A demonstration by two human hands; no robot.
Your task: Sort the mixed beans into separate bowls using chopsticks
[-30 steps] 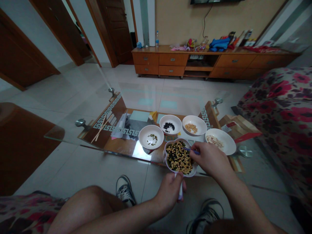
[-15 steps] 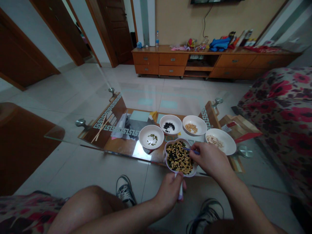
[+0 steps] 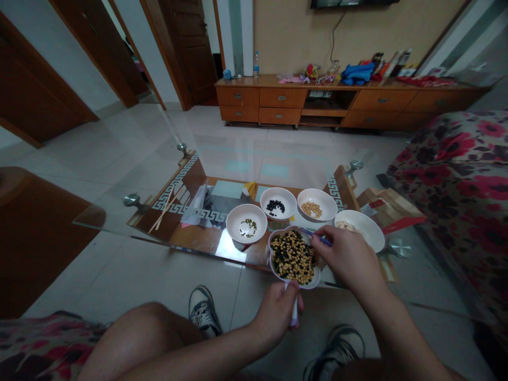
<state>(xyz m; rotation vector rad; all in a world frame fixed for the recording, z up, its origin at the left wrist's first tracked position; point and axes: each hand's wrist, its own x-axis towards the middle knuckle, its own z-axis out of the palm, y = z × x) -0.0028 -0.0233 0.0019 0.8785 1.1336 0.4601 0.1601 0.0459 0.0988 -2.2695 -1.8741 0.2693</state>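
My left hand (image 3: 280,307) is closed around the white handle of a flower-shaped bowl (image 3: 272,264), held up at the near edge of the glass table. Mixed beans (image 3: 293,256), yellow, black and green, fill most of this bowl. Slim blue tweezers (image 3: 323,239) are pinched in my right hand (image 3: 343,254), their tip over the bowl's far right rim. Whether the tip grips a bean is too small to tell. Beyond stand white bowls: one with green beans (image 3: 248,227), one with black beans (image 3: 275,207), one with yellow beans (image 3: 311,209).
Behind my right hand, another white bowl (image 3: 373,233) holds pale flat pieces, partly hidden. The glass tabletop (image 3: 222,153) rests on metal supports. Wooden chopsticks (image 3: 162,211) show at left, a paper bag (image 3: 391,206) at right. A low cabinet (image 3: 281,98) lines the wall.
My right hand has moved slightly right, drawing the tweezers' tip up out of the beans to the bowl's far rim. The left hand and bowl have stayed put.
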